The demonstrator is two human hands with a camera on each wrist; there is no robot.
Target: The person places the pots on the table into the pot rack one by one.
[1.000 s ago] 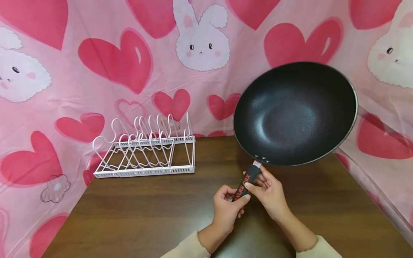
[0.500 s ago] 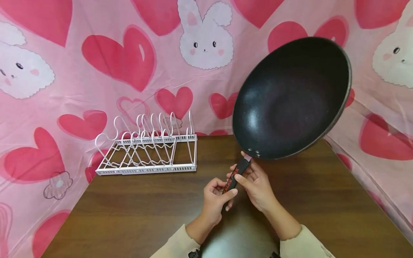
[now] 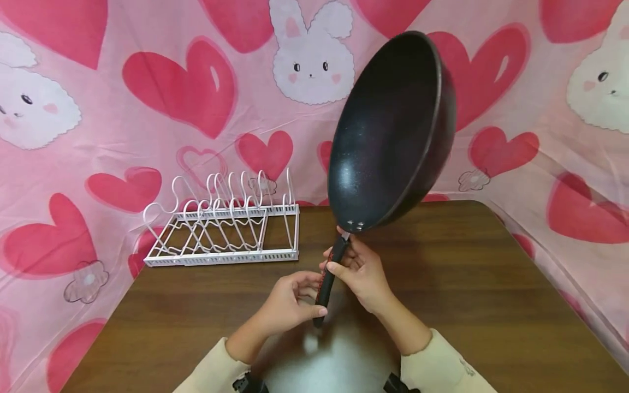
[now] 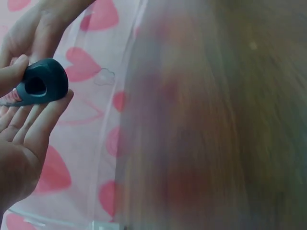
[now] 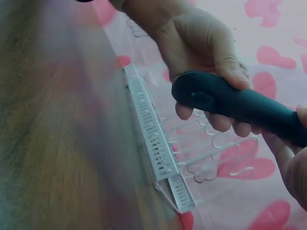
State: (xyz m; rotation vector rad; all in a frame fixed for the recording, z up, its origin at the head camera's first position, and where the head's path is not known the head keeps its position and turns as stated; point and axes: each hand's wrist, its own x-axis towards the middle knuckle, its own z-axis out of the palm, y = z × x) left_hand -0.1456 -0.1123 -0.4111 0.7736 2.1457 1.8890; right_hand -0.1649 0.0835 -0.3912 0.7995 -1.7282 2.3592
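Note:
A large black wok is held up above the table, tilted so its hollow faces left and toward me. Its black handle with red lettering points down to the front. My right hand grips the handle near the pan, thumb along the front. Lower down, my left hand pinches the handle's end between thumb and fingers. The handle's end with its hanging hole shows in the left wrist view. In the right wrist view the handle lies across the left hand's fingers.
A white wire rack with upright loops stands on the brown wooden table, left of the wok. Behind the table hangs a pink cloth with hearts and rabbits.
The wok has swung left and turned about its handle, so more of its outer side shows. Both hands have moved left with it, still holding the handle. The rack stays put.

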